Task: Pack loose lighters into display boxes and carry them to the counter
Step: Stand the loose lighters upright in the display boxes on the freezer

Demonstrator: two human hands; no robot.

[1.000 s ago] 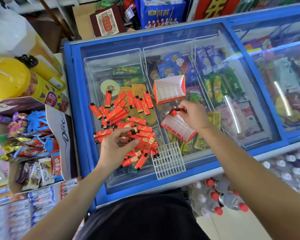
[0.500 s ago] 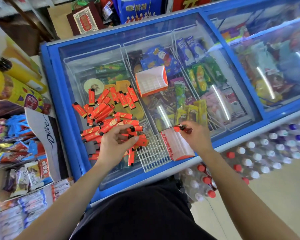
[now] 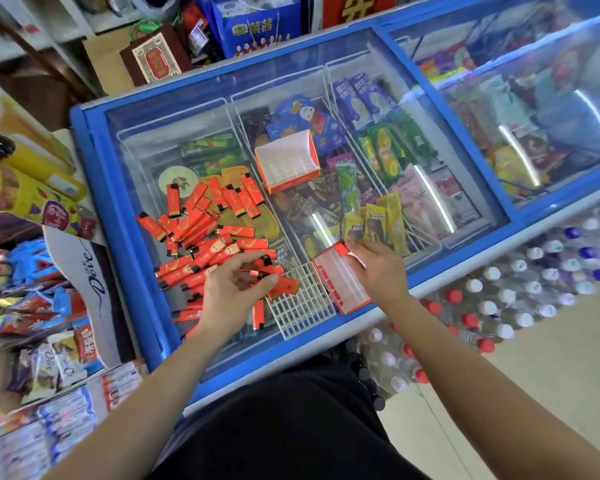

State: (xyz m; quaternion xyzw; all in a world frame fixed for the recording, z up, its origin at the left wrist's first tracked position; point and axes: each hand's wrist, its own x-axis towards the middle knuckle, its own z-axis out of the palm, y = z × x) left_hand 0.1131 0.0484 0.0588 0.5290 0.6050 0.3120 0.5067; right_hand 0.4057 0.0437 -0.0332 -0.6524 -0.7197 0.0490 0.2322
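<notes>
Lighters gripped by left hand; right hand now on box.

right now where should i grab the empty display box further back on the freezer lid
Probably from above, pinching the far display box by its tall far wall: it sits upright and open-topped on the freezer lid, so that raised edge stands free.

**Box now at the front edge; both hands changed**

The box has come from the middle of the freezer lid to its near edge, and now lies against the white grid. The right hand, which pinched one lighter at the box's far end, lies flatter across it, nothing showing between its fingers. The left hand has curled tighter round lighters from the pile.
</notes>
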